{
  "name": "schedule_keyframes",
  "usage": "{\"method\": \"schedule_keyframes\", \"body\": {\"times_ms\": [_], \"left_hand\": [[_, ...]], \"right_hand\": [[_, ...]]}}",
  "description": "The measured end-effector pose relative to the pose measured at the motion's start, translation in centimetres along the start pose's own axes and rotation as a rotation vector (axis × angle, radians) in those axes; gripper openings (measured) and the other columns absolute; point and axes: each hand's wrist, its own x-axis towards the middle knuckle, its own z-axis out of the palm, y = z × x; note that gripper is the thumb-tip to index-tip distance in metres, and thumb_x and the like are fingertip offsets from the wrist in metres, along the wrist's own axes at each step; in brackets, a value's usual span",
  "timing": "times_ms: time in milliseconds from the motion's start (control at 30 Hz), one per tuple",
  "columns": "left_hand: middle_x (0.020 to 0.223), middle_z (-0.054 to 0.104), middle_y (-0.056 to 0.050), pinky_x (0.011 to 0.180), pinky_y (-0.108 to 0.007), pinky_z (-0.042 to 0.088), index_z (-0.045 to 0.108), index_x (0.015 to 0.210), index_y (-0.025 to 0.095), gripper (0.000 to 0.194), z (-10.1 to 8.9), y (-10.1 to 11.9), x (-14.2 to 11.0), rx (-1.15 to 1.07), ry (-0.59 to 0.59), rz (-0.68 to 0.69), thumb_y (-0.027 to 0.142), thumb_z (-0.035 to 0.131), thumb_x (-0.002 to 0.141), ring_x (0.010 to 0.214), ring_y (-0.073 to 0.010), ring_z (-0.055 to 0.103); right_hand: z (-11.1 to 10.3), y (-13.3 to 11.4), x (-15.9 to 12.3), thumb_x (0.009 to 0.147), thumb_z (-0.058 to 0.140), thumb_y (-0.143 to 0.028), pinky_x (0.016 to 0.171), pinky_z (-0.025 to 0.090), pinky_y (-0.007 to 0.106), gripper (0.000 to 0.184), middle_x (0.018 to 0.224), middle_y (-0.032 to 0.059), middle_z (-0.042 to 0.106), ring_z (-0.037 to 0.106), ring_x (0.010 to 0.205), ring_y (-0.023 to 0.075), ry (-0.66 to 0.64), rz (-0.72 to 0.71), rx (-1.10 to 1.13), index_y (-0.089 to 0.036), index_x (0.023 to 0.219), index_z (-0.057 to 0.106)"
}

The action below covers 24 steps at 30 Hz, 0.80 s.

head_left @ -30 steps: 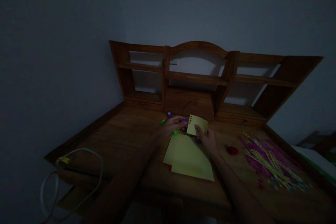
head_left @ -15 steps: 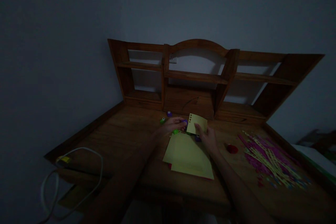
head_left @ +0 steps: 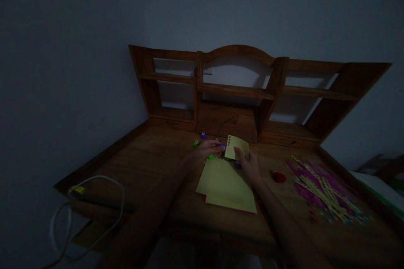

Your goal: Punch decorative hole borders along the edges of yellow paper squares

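Yellow paper (head_left: 232,143) pinched in our right hand (head_left: 250,167), purple punch (head_left: 222,146) gripped in our left hand (head_left: 206,149), we're probably mid-punching, so next move needs careful lining-up.

Wooden counter (head_left: 135,155) w/ shelf unit (head_left: 236,91) at back. On it: yellow sheets (head_left: 229,185) nr front edge, sm. purple pcs (head_left: 203,135) & green pcs (head_left: 196,143) behind, red item (head_left: 279,177) R, yellow strips (head_left: 323,184) over pink stuff (head_left: 307,195) far R, white cord (head_left: 101,176) front L.

Room leftward, wooden shelf unit (head_left: 214,113) ahead
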Motion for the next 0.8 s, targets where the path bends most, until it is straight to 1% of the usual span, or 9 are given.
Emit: {"method": "schedule_keyframes", "body": {"times_ms": [67,200,333,533,667,800], "left_hand": [[0.087,0.067,-0.006,0.068,-0.023,0.044,0.070,0.096,0.012,0.036,0.07,-0.07,-0.03,-0.003,0.023,0.008,0.042,0.073,0.077,0.073,-0.0121,0.060],[0.086,0.066,-0.007,0.065,-0.023,0.043,0.069,0.096,0.010,0.042,0.06,-0.31,0.09,0.000,0.062,-0.025,0.044,0.075,0.074,0.071,-0.0120,0.058],[0.082,0.065,-0.006,0.062,-0.023,0.041,0.069,0.096,0.010,0.040,-0.01,-0.14,0.07,0.019,0.048,-0.039,0.044,0.073,0.076,0.066,-0.0106,0.056],[0.092,0.066,-0.008,0.068,-0.024,0.043,0.069,0.100,0.012,0.038,0.14,0.30,-0.23,0.021,0.045,-0.031,0.044,0.070,0.079,0.075,-0.0129,0.059],[0.089,0.065,-0.008,0.067,-0.024,0.043,0.068,0.098,0.011,0.039,0.09,0.14,-0.22,0.047,0.041,-0.028,0.044,0.070,0.078,0.073,-0.0129,0.058],[0.086,0.065,-0.006,0.067,-0.025,0.043,0.069,0.096,0.015,0.036,0.07,0.37,-0.37,0.095,0.015,-0.048,0.046,0.068,0.079,0.074,-0.0138,0.057]], "right_hand": [[0.09,0.03,-0.02,0.085,0.054,-0.062,0.066,0.051,0.033,0.052,0.086,0.0107,0.074,0.068,0.077,0.0269,-0.015,0.009,0.003,-0.013,0.091,0.071],[0.17,0.00,-0.09,0.084,0.053,-0.062,0.064,0.051,0.032,0.053,0.087,0.0105,0.074,0.068,0.077,0.0271,-0.018,0.023,-0.010,-0.013,0.092,0.071],[0.06,-0.20,-0.11,0.085,0.053,-0.061,0.065,0.051,0.032,0.051,0.087,0.0097,0.075,0.068,0.078,0.0273,-0.020,0.020,-0.003,-0.014,0.092,0.072],[-0.07,-0.49,-0.12,0.085,0.054,-0.061,0.066,0.050,0.032,0.051,0.085,0.0096,0.075,0.068,0.076,0.0269,-0.004,0.005,-0.035,-0.014,0.090,0.072],[-0.04,-0.40,-0.15,0.086,0.053,-0.060,0.067,0.050,0.032,0.050,0.086,0.0097,0.075,0.068,0.077,0.0268,-0.016,-0.011,-0.045,-0.014,0.092,0.072],[0.10,-0.08,-0.18,0.086,0.051,-0.062,0.065,0.050,0.032,0.053,0.087,0.0097,0.075,0.068,0.078,0.0280,-0.038,-0.001,-0.053,-0.014,0.094,0.071]]}}
